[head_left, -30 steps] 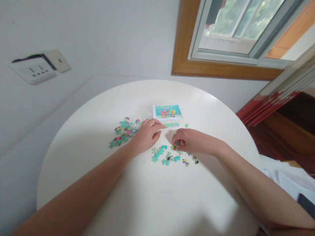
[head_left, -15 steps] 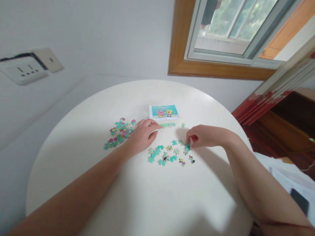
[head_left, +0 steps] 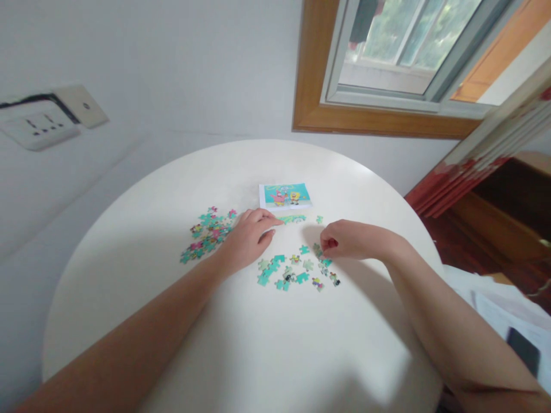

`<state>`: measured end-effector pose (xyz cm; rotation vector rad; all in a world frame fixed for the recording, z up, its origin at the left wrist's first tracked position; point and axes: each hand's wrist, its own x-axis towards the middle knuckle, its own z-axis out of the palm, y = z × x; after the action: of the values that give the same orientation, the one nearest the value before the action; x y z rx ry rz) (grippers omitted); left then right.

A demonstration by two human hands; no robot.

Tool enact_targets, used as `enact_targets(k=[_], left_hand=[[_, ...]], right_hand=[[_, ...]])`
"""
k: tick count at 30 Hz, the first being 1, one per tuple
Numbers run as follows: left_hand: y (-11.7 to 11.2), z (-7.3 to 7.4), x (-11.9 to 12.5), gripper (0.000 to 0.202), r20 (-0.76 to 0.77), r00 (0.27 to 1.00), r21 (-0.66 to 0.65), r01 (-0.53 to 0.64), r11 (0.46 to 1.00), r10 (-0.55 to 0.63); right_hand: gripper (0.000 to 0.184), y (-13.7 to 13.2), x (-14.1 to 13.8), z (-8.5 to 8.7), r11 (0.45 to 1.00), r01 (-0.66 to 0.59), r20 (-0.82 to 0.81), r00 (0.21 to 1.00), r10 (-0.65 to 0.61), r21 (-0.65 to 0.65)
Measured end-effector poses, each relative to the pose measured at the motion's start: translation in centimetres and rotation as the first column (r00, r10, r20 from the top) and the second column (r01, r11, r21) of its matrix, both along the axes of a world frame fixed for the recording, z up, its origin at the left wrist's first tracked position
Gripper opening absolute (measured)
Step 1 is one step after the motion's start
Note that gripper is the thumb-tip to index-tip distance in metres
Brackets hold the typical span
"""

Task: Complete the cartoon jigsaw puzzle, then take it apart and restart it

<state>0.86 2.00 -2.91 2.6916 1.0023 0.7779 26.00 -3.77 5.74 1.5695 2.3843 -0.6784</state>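
My left hand (head_left: pixel 249 238) lies on the round white table (head_left: pixel 241 338), fingers stretched toward a short joined strip of green puzzle pieces (head_left: pixel 293 218), its fingertips touching the strip's left end. My right hand (head_left: pixel 348 239) is curled in a pinch over a loose teal piece (head_left: pixel 318 250) at the edge of a scatter of teal pieces (head_left: pixel 287 272). What the pinch holds is hidden. A bigger pile of teal and pink pieces (head_left: pixel 207 232) lies left of my left hand. A small cartoon picture card (head_left: pixel 284 195) sits behind the strip.
A wall socket (head_left: pixel 38 126) is on the wall at left. A wood-framed window (head_left: pixel 387 69) stands behind the table. At right are a red-edged curtain (head_left: pixel 473 166), white papers and a dark phone (head_left: pixel 523 344).
My right hand left the middle of the teal scatter, swung out to its right edge, then drew slightly back left. The left hand stayed put.
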Motion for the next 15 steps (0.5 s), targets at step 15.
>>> enact_targets(k=[15], left_hand=[[-0.1, 0.1, 0.0, 0.032, 0.007, 1.000, -0.005, -0.006, 1.000, 0.006]], right_hand=[[0.024, 0.4, 1.2, 0.3, 0.994, 0.057, 0.068, 0.996, -0.064, 0.094]])
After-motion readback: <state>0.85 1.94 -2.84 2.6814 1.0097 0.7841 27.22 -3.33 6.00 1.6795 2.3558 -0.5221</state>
